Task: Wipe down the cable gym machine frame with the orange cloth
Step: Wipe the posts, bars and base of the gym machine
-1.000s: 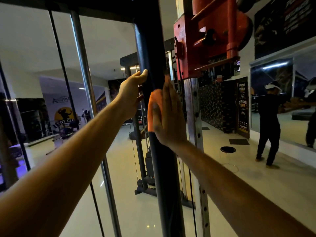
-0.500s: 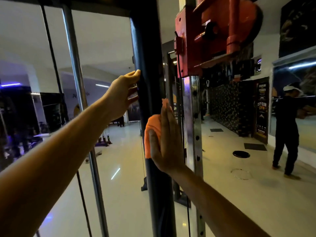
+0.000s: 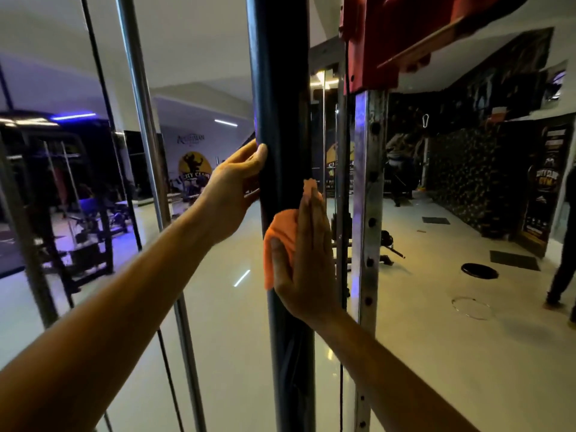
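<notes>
A thick black upright post (image 3: 280, 88) of the cable machine frame runs top to bottom through the middle of the view. My right hand (image 3: 307, 257) lies flat with fingers together, pressing the orange cloth (image 3: 277, 241) against the post's front and right side. A corner of the cloth pokes out above my fingertips. My left hand (image 3: 232, 194) grips the post's left edge a little higher, with the thumb on the front face.
A red pulley carriage (image 3: 389, 42) sits on a perforated steel rail (image 3: 369, 198) just right of the post. A chrome guide rod (image 3: 146, 135) and black cable (image 3: 103, 98) stand to the left. A person (image 3: 564, 260) stands at the far right near a weight plate (image 3: 479, 270) on the floor.
My right hand has slid the orange cloth down the black post. The left hand kept its grip on the post's left edge, and the camera view dipped and turned slightly.
</notes>
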Available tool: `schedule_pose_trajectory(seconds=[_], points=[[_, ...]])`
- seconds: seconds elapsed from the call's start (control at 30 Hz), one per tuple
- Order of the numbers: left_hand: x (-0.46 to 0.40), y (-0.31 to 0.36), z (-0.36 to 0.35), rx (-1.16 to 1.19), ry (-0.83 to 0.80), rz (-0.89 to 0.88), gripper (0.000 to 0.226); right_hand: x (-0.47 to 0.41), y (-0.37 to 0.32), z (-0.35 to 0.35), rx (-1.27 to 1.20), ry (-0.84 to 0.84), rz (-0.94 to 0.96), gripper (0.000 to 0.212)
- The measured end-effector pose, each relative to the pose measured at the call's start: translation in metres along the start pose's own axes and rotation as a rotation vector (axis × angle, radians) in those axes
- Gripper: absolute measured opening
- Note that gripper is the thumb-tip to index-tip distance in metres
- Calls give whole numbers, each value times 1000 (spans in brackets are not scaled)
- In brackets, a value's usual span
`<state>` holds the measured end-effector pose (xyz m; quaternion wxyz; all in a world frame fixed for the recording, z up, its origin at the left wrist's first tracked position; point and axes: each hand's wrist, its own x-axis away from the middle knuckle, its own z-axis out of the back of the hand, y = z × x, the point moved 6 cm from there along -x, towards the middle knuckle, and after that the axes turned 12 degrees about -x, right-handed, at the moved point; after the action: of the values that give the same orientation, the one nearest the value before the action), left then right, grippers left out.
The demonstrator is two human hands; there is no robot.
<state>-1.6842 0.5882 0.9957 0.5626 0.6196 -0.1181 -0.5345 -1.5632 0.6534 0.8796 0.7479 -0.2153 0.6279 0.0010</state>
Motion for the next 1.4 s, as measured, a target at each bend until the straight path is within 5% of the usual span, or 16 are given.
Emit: schedule_pose_trajectory(seconds=[0.23,0.5,0.77,1.07,1.3,1.4], points=[[7,-6,-7,33,101,41,43,-66,-12,7,-58,77,51,77],[22,-34,-11,19,49,48,46,29,8,-3,15,-15,-40,80],[16,-38,0,45,2,96,58,-48,-11,4,17,100,-16,76],[23,-51,-8,78,-90,50,44,56,11,-12,86,32,-149,79],[17,-53,-4,125,-81,79,88,-26,-17,-4,95,140,-38,75],[27,-67,-10,113,-113,81,57,15,-11,-12,129,122,-82,76]])
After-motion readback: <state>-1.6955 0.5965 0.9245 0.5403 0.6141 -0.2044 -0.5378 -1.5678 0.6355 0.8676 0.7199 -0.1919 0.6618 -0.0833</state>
